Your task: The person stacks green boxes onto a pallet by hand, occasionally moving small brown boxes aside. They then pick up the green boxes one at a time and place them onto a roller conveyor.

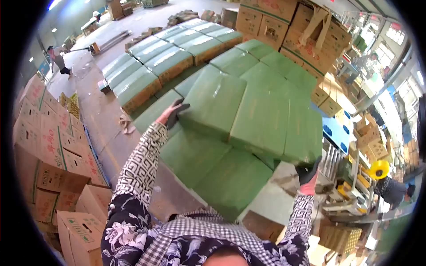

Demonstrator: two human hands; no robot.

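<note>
Green-topped boxes (262,119) sat high on the stack, gripped by both gloved hands: left hand (175,113) was spread against the near corner, right hand (307,174) cupped under the lower edge. Brown cartons (49,155) stood at left.

Patterned sleeves, gloved hands

The left hand (174,113) and right hand (308,175) wear dark gloves with pinkish-red cuffs. Both sleeves carry a black-and-white geometric print; further up come a dark garment with pale flowers and a black-and-white checked panel across the chest.
</note>
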